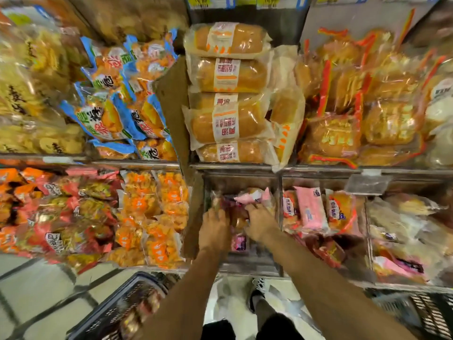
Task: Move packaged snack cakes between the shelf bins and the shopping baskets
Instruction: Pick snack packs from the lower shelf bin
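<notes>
Both my hands reach into a clear-walled shelf bin [245, 266] on the lower shelf. My left hand [214, 229] grips blurred snack cake packets at the bin's left side. My right hand [259, 223] holds a pink-wrapped snack cake [252, 195] at the back of the bin. More small packets, one pink and dark [238, 242], lie between my hands. A dark shopping basket [117, 310] with several packets inside stands on the floor at lower left. A second dark basket [421, 312] sits at lower right.
Neighbouring bin to the right holds pink and orange cake packs [311, 209]. Bread loaves [228, 123] are stacked on the shelf above, orange snack bags [157, 217] to the left. A cardboard divider [193, 217] borders the bin's left side. My shoe [257, 295] stands on the tiled floor.
</notes>
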